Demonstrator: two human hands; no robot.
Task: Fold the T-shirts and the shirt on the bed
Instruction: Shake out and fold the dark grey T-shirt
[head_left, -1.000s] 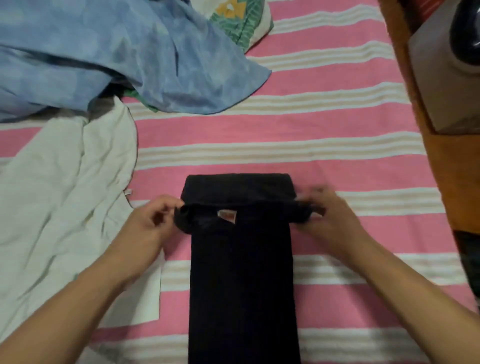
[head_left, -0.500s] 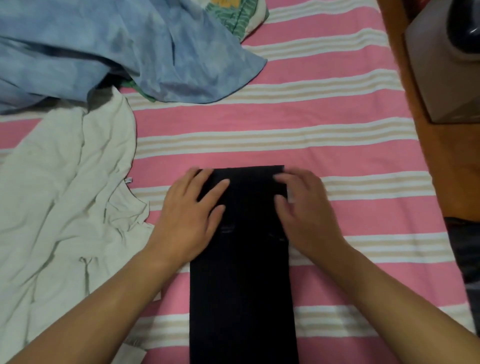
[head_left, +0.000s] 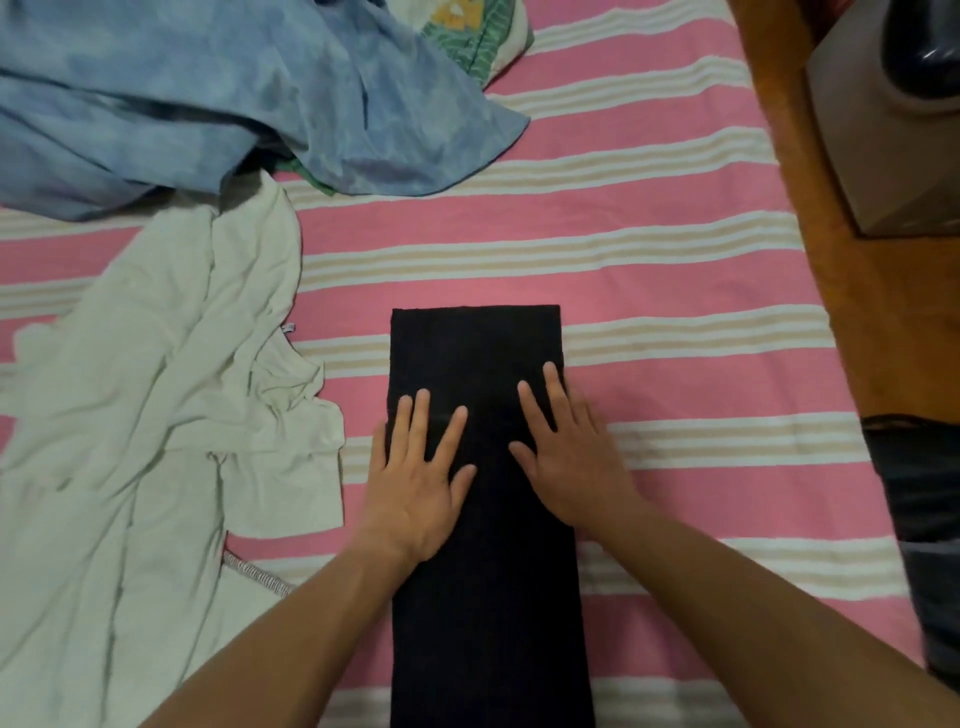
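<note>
Head view: black T-shirt (head_left: 483, 597) flat under left hand (head_left: 415, 483) and right hand (head_left: 566, 457), both released.

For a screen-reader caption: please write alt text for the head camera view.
Two hands, left hand and right hand, press flat on a black garment folded into a long strip on a pink striped bed. A white T-shirt and a blue shirt lie unfolded to the left.

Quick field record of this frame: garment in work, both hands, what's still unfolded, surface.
garment in work: black T-shirt, folded into a long narrow strip
left hand: flat, fingers straight, pressing the strip
right hand: flat, pressing the strip
unfolded: crumpled white T-shirt; blue tie-dye shirt, heaped
surface: pink striped bed sheet
</note>
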